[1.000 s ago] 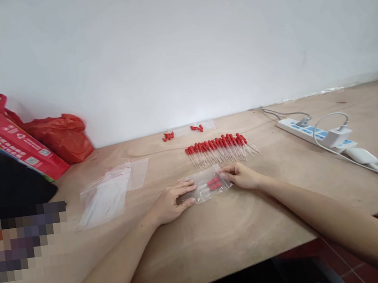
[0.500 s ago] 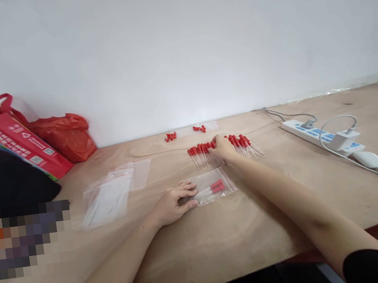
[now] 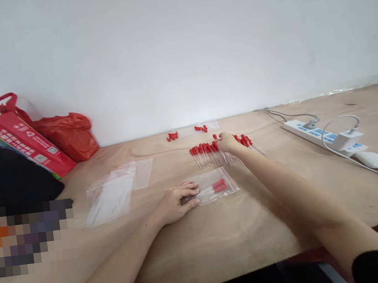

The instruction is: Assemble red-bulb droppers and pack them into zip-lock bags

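A clear zip bag (image 3: 212,196) lies flat on the table with a few red-bulbed droppers (image 3: 219,186) inside. My left hand (image 3: 177,202) rests on its left end, thumb and fingers apart, pressing it to the tabletop. Behind the bag, several glass droppers with red rubber bulbs (image 3: 205,148) lie side by side in a row. My right hand (image 3: 228,143) is over the middle of that row, fingers pinched together. A dropper bulb (image 3: 214,137) shows at its fingertips, raised above the others; its tube is partly hidden among the rest.
Flat clear zip bags (image 3: 113,194) lie to the left. Loose red bulbs (image 3: 172,136) and another bag with red bulbs (image 3: 187,131) lie by the wall. At right stands a white power strip (image 3: 307,134) with cables. Red bags (image 3: 71,137) and a black bag (image 3: 14,176) fill the left.
My right hand has risen slightly and moved a little right, with one red dropper bulb now showing above the row. My left hand stays on the zip bag.
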The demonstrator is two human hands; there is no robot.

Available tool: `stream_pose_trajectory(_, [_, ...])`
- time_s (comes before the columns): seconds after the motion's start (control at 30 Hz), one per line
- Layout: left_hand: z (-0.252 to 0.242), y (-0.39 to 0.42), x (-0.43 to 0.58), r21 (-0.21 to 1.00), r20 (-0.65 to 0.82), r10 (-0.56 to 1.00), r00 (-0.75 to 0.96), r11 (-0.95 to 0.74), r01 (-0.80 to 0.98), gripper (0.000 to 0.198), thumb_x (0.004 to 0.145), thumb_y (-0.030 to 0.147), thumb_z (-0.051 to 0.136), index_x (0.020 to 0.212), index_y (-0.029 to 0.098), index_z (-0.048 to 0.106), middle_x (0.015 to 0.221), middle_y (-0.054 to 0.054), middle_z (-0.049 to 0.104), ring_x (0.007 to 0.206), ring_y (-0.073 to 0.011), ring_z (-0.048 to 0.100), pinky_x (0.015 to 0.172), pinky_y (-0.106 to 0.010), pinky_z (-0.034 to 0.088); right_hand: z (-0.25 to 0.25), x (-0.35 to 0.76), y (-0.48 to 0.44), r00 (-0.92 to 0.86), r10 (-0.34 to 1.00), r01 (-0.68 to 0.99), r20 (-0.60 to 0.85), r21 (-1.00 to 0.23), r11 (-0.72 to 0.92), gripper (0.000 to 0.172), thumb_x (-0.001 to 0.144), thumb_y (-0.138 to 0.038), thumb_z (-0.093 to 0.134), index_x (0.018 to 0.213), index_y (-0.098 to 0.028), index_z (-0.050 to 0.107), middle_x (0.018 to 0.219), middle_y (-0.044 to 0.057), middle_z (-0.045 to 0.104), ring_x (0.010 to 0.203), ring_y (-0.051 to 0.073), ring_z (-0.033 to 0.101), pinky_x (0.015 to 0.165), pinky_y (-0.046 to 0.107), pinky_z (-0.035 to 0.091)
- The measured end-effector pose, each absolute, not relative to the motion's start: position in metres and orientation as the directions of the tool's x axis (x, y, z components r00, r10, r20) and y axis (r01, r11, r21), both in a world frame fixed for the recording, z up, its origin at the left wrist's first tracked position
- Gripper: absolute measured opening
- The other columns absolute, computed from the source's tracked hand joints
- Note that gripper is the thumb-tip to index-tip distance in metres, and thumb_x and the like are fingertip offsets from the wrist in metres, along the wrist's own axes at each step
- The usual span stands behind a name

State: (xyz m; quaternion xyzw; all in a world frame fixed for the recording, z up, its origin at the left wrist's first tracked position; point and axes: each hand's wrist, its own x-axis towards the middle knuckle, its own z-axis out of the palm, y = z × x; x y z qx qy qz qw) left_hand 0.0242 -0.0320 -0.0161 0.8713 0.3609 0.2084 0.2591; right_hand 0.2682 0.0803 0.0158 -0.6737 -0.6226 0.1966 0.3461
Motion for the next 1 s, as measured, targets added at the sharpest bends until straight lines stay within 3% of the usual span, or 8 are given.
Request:
stream_pose_trajectory(0.13, [-0.014,-0.033,0.025,0.593,0.183,0.736,0.652,-0.612,0.524,0.033,0.077,0.038,0.054,0.105,0.022,0.060,0.118,-0.006,0.055,0.116,-0.0210,0.044,0.100,-0.041,0.033,0.019,0.301,0.054,0.128,0.979,0.537,0.157,-0.841,0.065,0.020,0.081,-0.024,0.035,0.083,-0.015,0.053,0.055,0.000,0.052,0.046,0.010,0.050,0.046,0.023,0.042])
stream_pose_trajectory(0.2, [-0.013,-0.033,0.026,0.587,0.185,0.737,0.650,-0.613,0.529,0.034,0.076,0.038,0.054,0.105,0.022,0.060,0.118,-0.006,0.055,0.115,-0.0210,0.045,0.099,-0.040,0.035,0.013,0.316,0.036,0.149,0.971,0.258,0.188,-0.955,0.145,0.015,0.079,-0.028,0.041,0.080,-0.016,0.050,0.053,-0.003,0.048,0.042,0.008,0.044,0.043,0.021,0.039])
stream_pose_trajectory(0.27, [-0.012,-0.033,0.027,0.577,0.184,0.738,0.649,-0.616,0.537,0.035,0.076,0.038,0.054,0.107,0.022,0.059,0.118,-0.005,0.055,0.115,-0.0207,0.045,0.098,-0.039,0.036,0.003,0.324,0.019,0.210,0.950,0.070,0.233,-0.972,0.223,0.019,0.074,-0.033,0.049,0.085,-0.019,0.044,0.056,-0.006,0.047,0.042,0.007,0.043,0.041,0.020,0.038])
stream_pose_trajectory(0.4, [-0.009,-0.033,0.028,0.549,0.169,0.737,0.655,-0.622,0.558,0.038,0.076,0.038,0.054,0.111,0.023,0.055,0.118,-0.003,0.055,0.115,-0.0199,0.045,0.099,-0.038,0.035,-0.019,0.322,-0.006,0.325,0.925,-0.074,0.196,-0.970,0.231,0.037,0.066,-0.032,0.055,0.095,-0.023,0.033,0.063,-0.009,0.048,0.046,0.007,0.048,0.044,0.020,0.043])
stream_pose_trajectory(0.6, [-0.004,-0.037,0.029,0.512,0.125,0.775,0.619,-0.585,0.629,0.045,0.076,0.040,0.054,0.117,0.022,0.050,0.121,-0.004,0.053,0.116,-0.0207,0.044,0.099,-0.037,0.034,-0.028,0.302,-0.013,0.306,0.949,-0.199,0.077,-0.970,0.143,0.033,0.067,-0.025,0.053,0.093,-0.024,0.032,0.061,-0.008,0.049,0.048,0.009,0.054,0.050,0.024,0.048])
stream_pose_trajectory(0.77, [0.001,-0.041,0.030,0.501,0.103,0.803,0.587,-0.551,0.667,0.052,0.076,0.043,0.052,0.123,0.023,0.043,0.127,-0.004,0.047,0.115,-0.0208,0.044,0.097,-0.036,0.036,-0.027,0.291,-0.018,0.139,0.990,-0.300,-0.030,-0.954,0.014,0.022,0.070,-0.028,0.056,0.084,-0.021,0.041,0.061,-0.003,0.056,0.055,0.011,0.058,0.060,0.027,0.050])
stream_pose_trajectory(0.87, [0.003,-0.042,0.031,0.506,0.093,0.810,0.579,-0.539,0.674,0.052,0.077,0.042,0.051,0.125,0.024,0.040,0.128,-0.003,0.045,0.115,-0.0205,0.044,0.096,-0.035,0.036,-0.026,0.290,-0.022,0.016,0.999,-0.193,-0.037,-0.981,-0.033,0.025,0.064,-0.030,0.064,0.080,-0.016,0.051,0.062,-0.001,0.057,0.051,0.008,0.053,0.052,0.022,0.046])
stream_pose_trajectory(1.0, [0.002,-0.042,0.032,0.502,0.102,0.804,0.586,-0.550,0.668,0.052,0.077,0.042,0.052,0.124,0.024,0.041,0.128,-0.003,0.046,0.115,-0.0204,0.045,0.097,-0.035,0.036,-0.022,0.292,-0.027,-0.119,0.993,-0.027,-0.013,-0.999,-0.017,0.034,0.058,-0.033,0.069,0.082,-0.015,0.056,0.066,-0.002,0.059,0.037,0.002,0.039,0.034,0.017,0.031])
